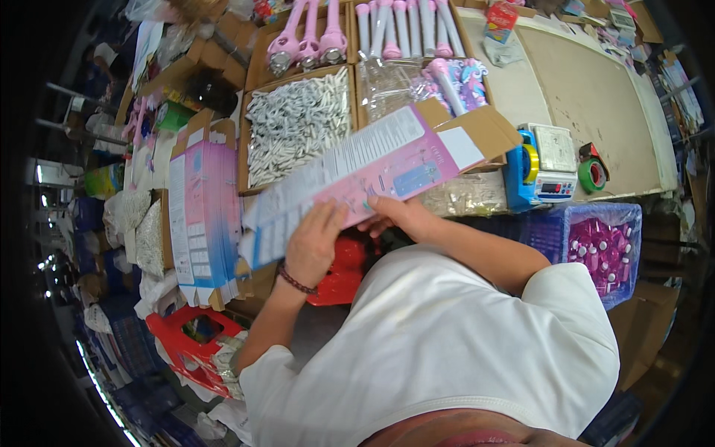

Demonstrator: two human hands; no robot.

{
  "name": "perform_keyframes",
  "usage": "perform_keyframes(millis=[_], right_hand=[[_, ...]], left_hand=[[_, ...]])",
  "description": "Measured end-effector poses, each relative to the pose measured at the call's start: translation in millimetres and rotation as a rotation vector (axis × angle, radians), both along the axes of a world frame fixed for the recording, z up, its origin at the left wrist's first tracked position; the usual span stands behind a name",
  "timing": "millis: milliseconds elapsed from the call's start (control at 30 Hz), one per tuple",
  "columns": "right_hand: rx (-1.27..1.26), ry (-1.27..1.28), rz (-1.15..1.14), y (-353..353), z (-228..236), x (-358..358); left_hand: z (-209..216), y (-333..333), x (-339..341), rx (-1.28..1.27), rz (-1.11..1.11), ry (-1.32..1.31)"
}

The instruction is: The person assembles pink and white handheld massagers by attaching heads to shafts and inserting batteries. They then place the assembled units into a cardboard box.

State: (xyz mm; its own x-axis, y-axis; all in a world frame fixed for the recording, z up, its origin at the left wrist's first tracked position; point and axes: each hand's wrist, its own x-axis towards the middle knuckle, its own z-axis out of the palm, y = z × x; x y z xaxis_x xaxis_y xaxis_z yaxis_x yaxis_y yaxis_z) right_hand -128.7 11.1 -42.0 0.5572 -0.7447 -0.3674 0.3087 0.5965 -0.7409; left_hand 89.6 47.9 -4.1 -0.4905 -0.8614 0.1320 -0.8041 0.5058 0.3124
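A long pink, white and blue printed cardboard carton (pixel 350 179) lies slanted in front of me, its far right end open with the brown flaps spread. My left hand (pixel 316 232) is closed at the carton's near edge, its fingers together on the printed face and its thumb hidden. Farther right along that edge, my right hand (pixel 398 216) grips the carton with the thumb on top and the other fingers curled below. Beside the carton on the left stands a stack of flattened cartons (pixel 199 212) in the same colours.
Behind the carton are a box of small white-grey pieces (pixel 298 123), pink wands (pixel 309 37) and pink-ended clear tubes (pixel 406 26). A blue scale (pixel 547 167) and a green tape roll (pixel 593 173) sit right. Below stands a blue basket of pink bottles (pixel 603 249); red stool lower left (pixel 197 343).
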Motion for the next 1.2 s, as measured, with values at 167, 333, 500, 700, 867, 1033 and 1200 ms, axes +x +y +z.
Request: perform_keyframes(millis=[167,333,500,700,867,1033,1200], right_hand=[[-0.121,0.111,0.166,21,-19,-77],[-0.358,0.244,0.497,20,-35,-115],[-0.222,0.281,0.313,28,-92,-132],[-0.292,0.61,-0.099,77,-125,-165],[-0.066,0.895,-0.339,163,-120,-180],[0.179,0.791,-0.717,245,-128,-148],[0.255,0.821,-0.931,302,-114,-166]], left_hand=[[33,-10,-21,-0.027,0.081,0.073],[79,-41,-45,0.628,0.231,0.475],[67,-47,-86,0.711,0.071,0.183],[18,-68,-121,0.335,-0.239,-0.259],[-16,-62,-168,0.575,-0.635,-0.265],[-12,-51,-212,0.744,-0.841,-0.161],[4,-15,-275,0.803,-0.972,-0.104]])
